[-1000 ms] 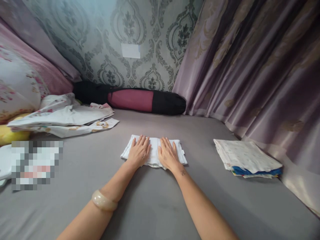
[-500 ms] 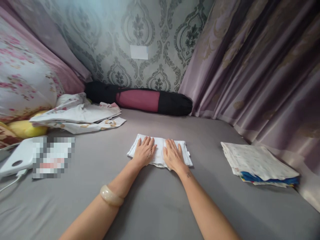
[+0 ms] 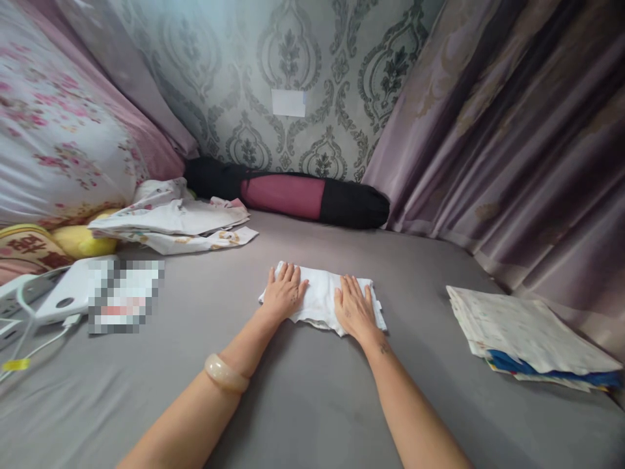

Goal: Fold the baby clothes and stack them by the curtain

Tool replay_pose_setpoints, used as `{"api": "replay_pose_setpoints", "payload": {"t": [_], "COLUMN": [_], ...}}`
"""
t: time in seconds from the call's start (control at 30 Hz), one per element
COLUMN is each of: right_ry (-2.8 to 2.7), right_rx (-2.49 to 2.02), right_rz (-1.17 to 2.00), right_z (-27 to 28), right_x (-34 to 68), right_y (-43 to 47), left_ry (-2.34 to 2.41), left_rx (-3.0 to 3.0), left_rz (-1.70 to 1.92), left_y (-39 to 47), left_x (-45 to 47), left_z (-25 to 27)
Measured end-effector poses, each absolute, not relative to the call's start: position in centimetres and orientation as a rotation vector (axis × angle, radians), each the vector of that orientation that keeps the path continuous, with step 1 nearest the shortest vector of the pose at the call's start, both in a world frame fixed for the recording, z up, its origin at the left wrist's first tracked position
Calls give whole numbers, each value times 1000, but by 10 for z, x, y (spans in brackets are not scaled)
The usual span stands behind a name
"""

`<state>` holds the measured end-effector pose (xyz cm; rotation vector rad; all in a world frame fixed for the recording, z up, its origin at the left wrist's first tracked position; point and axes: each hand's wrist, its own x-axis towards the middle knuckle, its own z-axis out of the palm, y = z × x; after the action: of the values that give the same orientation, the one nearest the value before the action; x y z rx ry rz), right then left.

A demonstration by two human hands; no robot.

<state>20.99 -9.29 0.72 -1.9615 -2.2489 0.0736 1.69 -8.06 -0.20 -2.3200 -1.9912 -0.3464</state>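
A folded white cloth [image 3: 319, 293] lies flat on the grey sheet [image 3: 312, 391] in front of me. Flat on its left end rests my left hand [image 3: 284, 293], palm down with the fingers stretched out. My right hand [image 3: 356, 307] presses on the cloth's right end in the same way, fingers extended. Between the two hands the middle of the cloth shows, and its near edge is uneven. A small white tag sticks out at its right side. The cloth's exact kind I cannot tell.
To the right lies a stack of folded cloths [image 3: 532, 332]. Loose white printed clothing [image 3: 176, 221] lies at the far left, above a white power bank [image 3: 78, 290] with a cable. A black and maroon roll-shaped bag [image 3: 283, 195] lies along the wall.
My hands have spread farther apart on the cloth, the right one moving toward its right end. The whole view has shifted slightly.
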Motion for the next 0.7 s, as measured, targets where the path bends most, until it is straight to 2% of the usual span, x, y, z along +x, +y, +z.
{"api": "replay_pose_setpoints", "payload": {"t": [0.4, 0.7], "right_ry": [-2205, -2062], "right_rx": [-1962, -2171], "right_rz": [66, 24], "right_z": [15, 13], "right_x": [211, 232], "right_y": [-97, -90], "left_ry": [-1951, -2001], "left_rx": [-2271, -2235], "left_rz": [-365, -349], "left_y": [-84, -79], "left_x": [14, 2], "left_z": [5, 5]}}
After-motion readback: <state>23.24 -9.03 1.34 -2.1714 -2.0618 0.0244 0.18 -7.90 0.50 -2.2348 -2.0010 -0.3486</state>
